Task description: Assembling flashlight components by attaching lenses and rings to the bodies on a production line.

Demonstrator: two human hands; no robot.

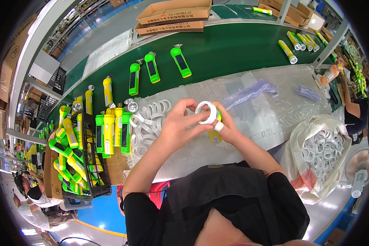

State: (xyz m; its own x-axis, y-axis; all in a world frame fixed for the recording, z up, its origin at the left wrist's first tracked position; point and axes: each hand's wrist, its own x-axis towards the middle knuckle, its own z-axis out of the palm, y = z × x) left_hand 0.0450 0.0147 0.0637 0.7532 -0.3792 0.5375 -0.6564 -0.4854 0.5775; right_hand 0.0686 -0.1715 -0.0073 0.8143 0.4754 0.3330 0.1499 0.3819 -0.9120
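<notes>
My left hand (177, 125) pinches a white plastic ring (212, 115) between thumb and fingers, above the middle of the bench. Close against it, my right hand (230, 130) is closed round a yellow-and-green flashlight (215, 137), mostly hidden by the fingers. The ring is at the flashlight's upper end; whether it sits round it or only in front I cannot tell. A white wrap (219, 126) covers the tip of my right thumb. Just left of my left hand lies a heap of white rings (145, 128), and beside it several flashlights (109, 133) stand in a row.
A black basket (105, 176) at the left is full of green and yellow flashlights. An open white sack (289, 158) of rings stands at the right. More flashlights (180, 63) lie on the green belt (229, 45). Clear plastic wrap (250, 94) lies behind my hands. Other people work at both sides.
</notes>
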